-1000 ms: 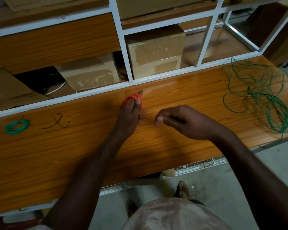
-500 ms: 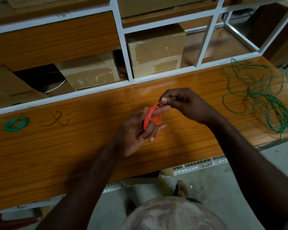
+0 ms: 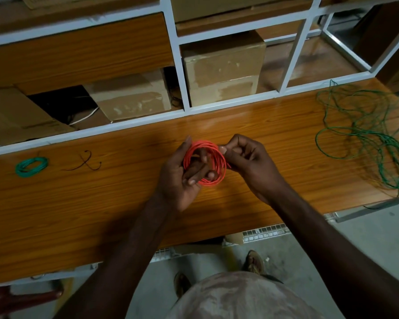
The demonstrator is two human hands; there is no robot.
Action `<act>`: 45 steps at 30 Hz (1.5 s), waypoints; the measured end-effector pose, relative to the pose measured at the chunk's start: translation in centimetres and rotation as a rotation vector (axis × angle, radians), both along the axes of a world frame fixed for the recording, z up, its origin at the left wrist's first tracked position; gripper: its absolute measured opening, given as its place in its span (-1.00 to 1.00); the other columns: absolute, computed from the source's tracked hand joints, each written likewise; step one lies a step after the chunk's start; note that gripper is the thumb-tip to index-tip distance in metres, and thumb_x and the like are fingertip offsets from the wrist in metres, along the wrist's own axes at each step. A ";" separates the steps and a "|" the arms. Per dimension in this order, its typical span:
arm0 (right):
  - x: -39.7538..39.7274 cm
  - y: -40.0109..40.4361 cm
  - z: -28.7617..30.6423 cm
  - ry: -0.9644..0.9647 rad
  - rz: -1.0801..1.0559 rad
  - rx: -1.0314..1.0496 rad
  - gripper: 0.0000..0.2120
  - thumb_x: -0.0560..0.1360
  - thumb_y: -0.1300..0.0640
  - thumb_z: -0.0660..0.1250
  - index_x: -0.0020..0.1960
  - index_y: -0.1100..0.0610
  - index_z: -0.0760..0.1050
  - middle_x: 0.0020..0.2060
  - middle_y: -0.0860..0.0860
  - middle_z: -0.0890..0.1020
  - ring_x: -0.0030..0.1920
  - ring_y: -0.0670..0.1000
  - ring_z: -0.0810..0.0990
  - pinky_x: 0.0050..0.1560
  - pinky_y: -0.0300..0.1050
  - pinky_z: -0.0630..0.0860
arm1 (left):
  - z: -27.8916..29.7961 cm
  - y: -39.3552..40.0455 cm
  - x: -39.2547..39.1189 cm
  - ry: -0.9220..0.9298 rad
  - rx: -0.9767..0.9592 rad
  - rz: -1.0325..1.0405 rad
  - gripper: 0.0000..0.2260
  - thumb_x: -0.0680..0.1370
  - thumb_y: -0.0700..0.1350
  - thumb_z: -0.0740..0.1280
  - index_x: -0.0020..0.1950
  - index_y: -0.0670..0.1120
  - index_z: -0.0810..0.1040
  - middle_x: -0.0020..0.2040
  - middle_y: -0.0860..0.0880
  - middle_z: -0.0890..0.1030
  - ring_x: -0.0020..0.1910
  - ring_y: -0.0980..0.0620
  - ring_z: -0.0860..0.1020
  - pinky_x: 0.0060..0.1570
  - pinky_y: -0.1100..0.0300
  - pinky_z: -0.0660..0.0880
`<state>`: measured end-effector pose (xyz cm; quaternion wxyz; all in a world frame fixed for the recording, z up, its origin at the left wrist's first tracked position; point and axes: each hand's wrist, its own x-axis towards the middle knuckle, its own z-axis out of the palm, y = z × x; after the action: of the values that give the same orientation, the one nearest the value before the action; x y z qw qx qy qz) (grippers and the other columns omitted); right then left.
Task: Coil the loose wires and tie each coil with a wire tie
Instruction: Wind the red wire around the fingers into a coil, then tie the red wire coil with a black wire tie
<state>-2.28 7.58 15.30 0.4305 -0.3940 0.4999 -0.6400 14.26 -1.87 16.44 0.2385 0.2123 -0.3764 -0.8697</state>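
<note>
Whereas half a second ago the red coil (image 3: 206, 163) stood edge-on as a narrow band across the left fingers, it now faces the camera as an open ring of several turns. Since that frame the left hand (image 3: 182, 178) has turned palm-up beneath it, and the right hand (image 3: 247, 162) has come from above the coil to its right rim. One second ago the hands were apart, with a short strand drawn between them; they now meet at the coil.

Left hand: grasping the coil, with fingers threaded through the ring and curled around its lower-left side, thumb raised along the left edge. Right hand: pinching the coil at its upper right between thumb and forefinger; the remaining fingers are curled. Whether the pinch holds the wire's free end or a full turn cannot be told.

The coil sits between the two hands, over the middle of the wooden bench (image 3: 78, 215), held clear of the surface as far as can be judged.

On the bench to the far left lies a finished green coil (image 3: 31, 166), with two dark ties (image 3: 85, 161) crossed just beside it. A loose green wire (image 3: 366, 134) lies spread at the far right, well apart from the hands.
</note>
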 end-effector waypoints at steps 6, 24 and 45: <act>-0.1 -0.1 -0.6 0.050 0.016 0.016 -0.83 0.67 0.31 0.37 -0.03 0.40 0.49 -0.08 0.21 0.74 0.12 0.17 0.72 0.09 0.21 0.62 | -0.4 -0.2 -1.8 -0.340 -0.041 0.387 -0.51 0.68 0.25 0.27 -0.31 -0.05 0.41 -0.49 0.01 0.34 -0.58 0.12 0.26 -0.56 0.25 0.23; -3.0 -1.5 -1.6 0.400 0.014 0.134 -0.54 0.77 -0.15 0.12 0.52 0.03 0.53 0.08 0.04 0.74 0.10 0.03 0.73 0.15 0.22 0.68 | -3.8 -0.2 -9.1 -0.801 -0.551 0.856 -0.47 0.73 0.25 0.16 -0.32 -0.04 0.46 -0.42 -0.18 0.46 -0.47 -0.20 0.44 -0.44 -0.01 0.33; 7.2 -16.6 -4.0 0.224 0.256 0.176 -0.67 0.57 0.29 0.48 0.33 0.24 0.67 0.11 0.08 0.79 0.11 0.12 0.78 0.18 0.09 0.71 | -6.3 -10.0 9.5 -0.825 -0.806 0.534 -0.75 0.77 0.10 0.14 0.06 0.02 0.51 -0.24 0.03 0.56 -0.33 0.10 0.54 -0.35 0.25 0.41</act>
<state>4.90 -9.04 11.30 0.4828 -0.4839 0.5445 -0.4861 23.73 -11.88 10.11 0.3435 0.5101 -0.6693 -0.4170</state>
